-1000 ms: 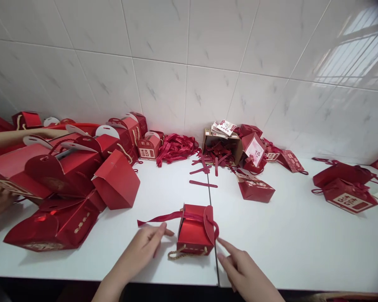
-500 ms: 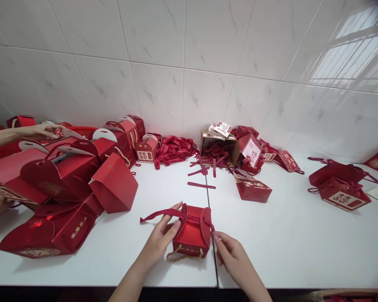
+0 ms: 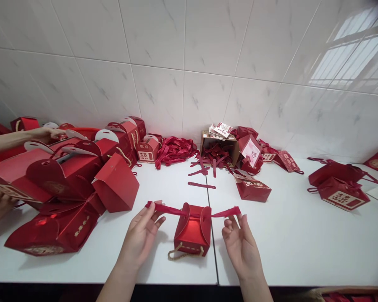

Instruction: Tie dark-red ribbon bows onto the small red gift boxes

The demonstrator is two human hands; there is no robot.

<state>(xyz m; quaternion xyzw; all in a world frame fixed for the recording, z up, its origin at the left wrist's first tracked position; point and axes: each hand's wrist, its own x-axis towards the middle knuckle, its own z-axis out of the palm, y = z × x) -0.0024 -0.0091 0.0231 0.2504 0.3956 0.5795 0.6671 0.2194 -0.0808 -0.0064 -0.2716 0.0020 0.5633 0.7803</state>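
Note:
A small red gift box [image 3: 192, 235] stands on the white table, its two rounded flaps raised and a beige rope handle [image 3: 186, 254] hanging at its near side. A dark red ribbon [image 3: 170, 209] runs through the holes in both flaps. My left hand [image 3: 142, 233] pinches the ribbon's left end, left of the box. On the other side, my right hand [image 3: 239, 241] grips the right end between thumb and fingers. The ribbon is stretched out nearly level between both hands, and neither hand touches the box.
Many red boxes [image 3: 63, 176] are heaped at left, where another person's hands [image 3: 52, 133] are among them. Behind lie a pile of red ribbons [image 3: 176, 150] and a cardboard box [image 3: 219, 147] of red strips, cards on top. More red boxes [image 3: 342, 193] sit at right.
My left hand has left the box and moved to the ribbon's left end. My right hand has drawn the other end out to the right and up. The ribbon is straighter now.

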